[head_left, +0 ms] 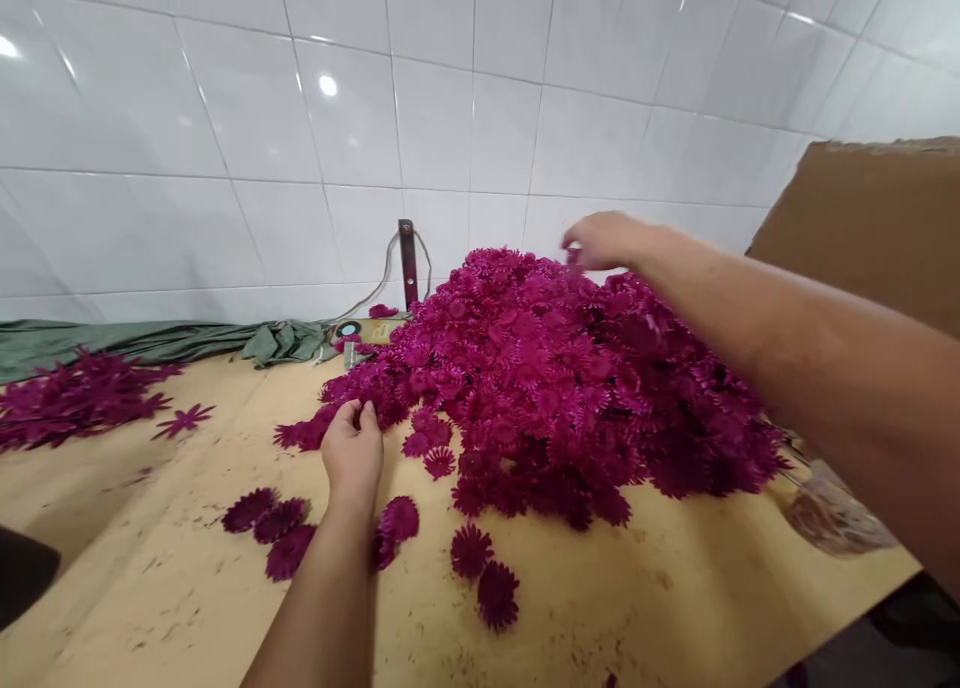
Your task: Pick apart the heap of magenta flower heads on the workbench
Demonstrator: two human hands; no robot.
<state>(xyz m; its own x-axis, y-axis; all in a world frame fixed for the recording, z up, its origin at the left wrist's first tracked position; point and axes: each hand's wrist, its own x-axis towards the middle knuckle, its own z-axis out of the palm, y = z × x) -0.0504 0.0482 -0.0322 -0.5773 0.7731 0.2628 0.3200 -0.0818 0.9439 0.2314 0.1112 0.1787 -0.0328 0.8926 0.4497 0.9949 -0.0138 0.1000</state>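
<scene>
A large heap of magenta artificial flower pieces (540, 388) with fringed petals is piled on the table. My right hand (606, 240) is over the top of the heap, its fingers curled and slightly blurred, pinching a magenta flower piece (574, 258). At the heap's left edge, my left hand (352, 450) has thumb and fingers drawn together beside some flower pieces (309, 432). Whatever may be between its fingertips is hidden. Around my left forearm lie several loose flower pieces (279, 520), with another small group (400, 518) just right of it.
A second pile of longer-petalled magenta pieces (75, 396) lies at the left. Green cloth (165, 343) runs along the white tiled wall, near a dark metal bracket (408, 268) with a wire. A cardboard box (870, 228) stands right; clear plastic (832, 513) lies at the table's right edge.
</scene>
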